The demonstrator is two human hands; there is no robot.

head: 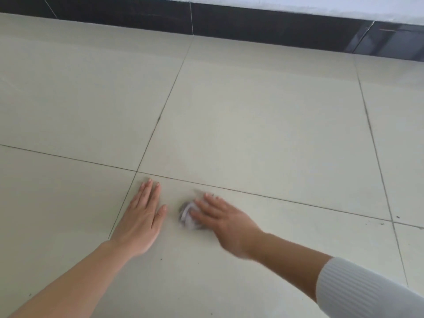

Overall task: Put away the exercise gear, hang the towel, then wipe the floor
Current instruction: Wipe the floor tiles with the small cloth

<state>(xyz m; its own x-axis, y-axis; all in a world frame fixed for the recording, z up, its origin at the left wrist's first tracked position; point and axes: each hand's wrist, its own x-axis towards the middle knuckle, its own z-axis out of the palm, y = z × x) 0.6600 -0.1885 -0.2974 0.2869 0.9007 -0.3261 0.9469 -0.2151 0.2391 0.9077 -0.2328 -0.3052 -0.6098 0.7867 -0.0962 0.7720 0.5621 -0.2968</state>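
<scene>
1. The left hand [142,216] is laid flat, fingers straight, on the pale cream tiled floor [252,111].
2. Just right of it, a crumpled grey-white wad [186,215] is pressed to the floor under outstretched fingers of the right hand [226,222].

Two grips on a pale tiled floor [252,111], one pressing a wad.
The left grip [141,216] lies flat on the tile, palm down, fingers straight and together, thumb out to the side. Just beside it the right grip [220,216], blurred, presses straight fingers on a crumpled grey-white wad [187,214] that touches the floor; a white ribbed sleeve [358,285] covers that forearm. A dark grout line [252,194] runs just beyond the fingertips. A dark skirting [252,26] runs along the far edge under a white wall [298,3].
</scene>
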